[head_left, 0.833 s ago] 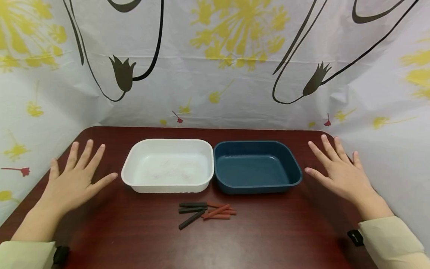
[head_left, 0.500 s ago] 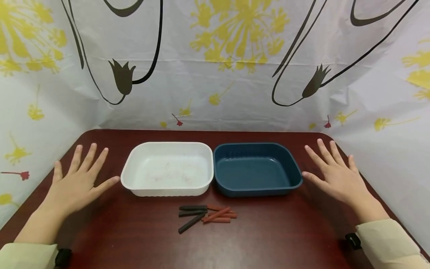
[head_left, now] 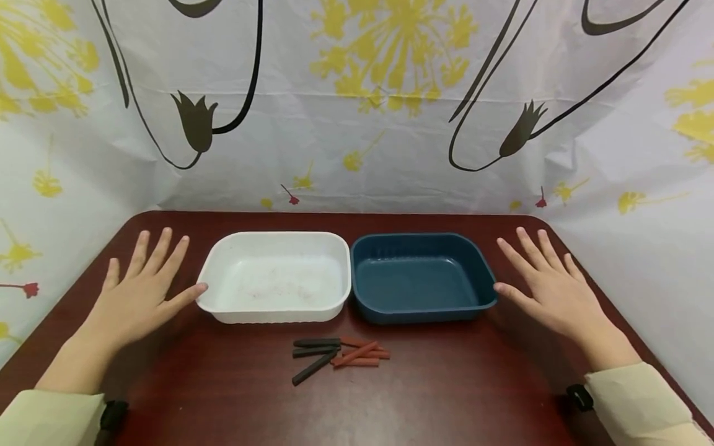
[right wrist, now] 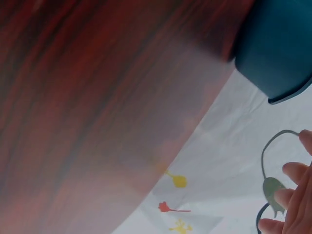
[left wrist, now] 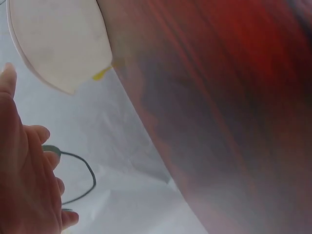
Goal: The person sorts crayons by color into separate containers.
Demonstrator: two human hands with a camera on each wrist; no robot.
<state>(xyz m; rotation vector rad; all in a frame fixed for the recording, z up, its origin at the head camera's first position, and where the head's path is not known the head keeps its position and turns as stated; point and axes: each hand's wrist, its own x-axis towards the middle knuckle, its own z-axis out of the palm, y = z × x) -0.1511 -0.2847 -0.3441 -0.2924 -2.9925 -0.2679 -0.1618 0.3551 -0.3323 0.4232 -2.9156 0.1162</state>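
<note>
My left hand is held with fingers spread just left of a white rectangular tub; its thumb tip overlaps the tub's left rim in the head view, and I cannot tell whether they touch. On the other side my right hand has its fingers spread, thumb close to the right rim of a dark blue tub. Neither hand holds anything. In front of the tubs lies a small pile of short sticks: black sticks on the left, reddish-brown sticks on the right, some crossing.
The two tubs stand side by side on a dark red-brown table. A white flower-printed sheet hangs behind the table and along both sides. Each wrist wears a black strap below a pale sleeve.
Both hands have shifted slightly inward, closer to the tubs, fingers still spread. The tubs and sticks keep their places on the table; the head view has shifted a little.
</note>
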